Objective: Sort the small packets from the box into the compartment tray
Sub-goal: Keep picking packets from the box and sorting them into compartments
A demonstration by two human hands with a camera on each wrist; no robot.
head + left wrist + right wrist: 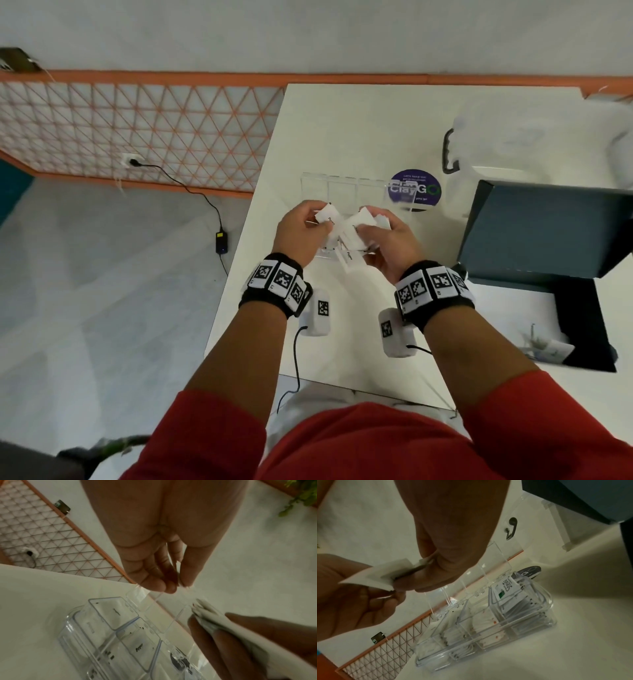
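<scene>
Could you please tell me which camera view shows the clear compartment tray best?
The right wrist view: the tray shows whole, packets visible in its compartments. The left wrist view crops it; in the head view, both hands largely hide it.

hands (346, 236) hide tray's near compartments (329, 251)
</scene>
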